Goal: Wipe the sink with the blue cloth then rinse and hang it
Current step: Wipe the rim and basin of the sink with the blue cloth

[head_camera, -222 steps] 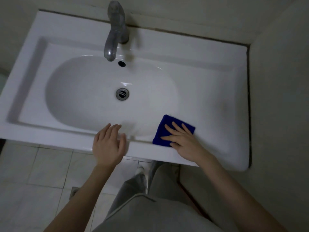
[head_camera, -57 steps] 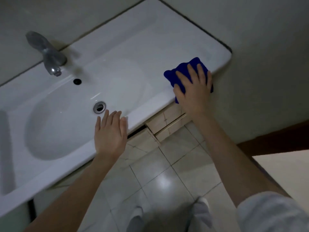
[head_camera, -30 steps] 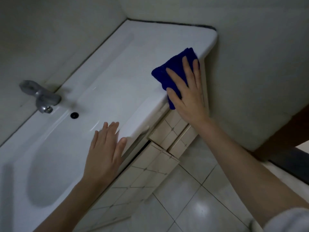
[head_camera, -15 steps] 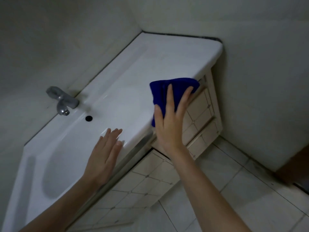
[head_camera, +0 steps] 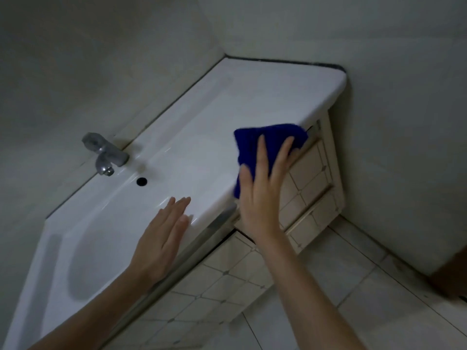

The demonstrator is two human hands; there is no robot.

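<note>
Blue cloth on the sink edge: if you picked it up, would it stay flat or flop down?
Probably flop: the blue cloth bends over the rounded front edge of the sink, so it looks soft, not stiff. It is likely light, being thin folded fabric under the flat fingers of the right hand. It may slide easily on that glossy surface.

White sink carries a tap at its far edge. A blue cloth lies over the near edge, right.
</note>
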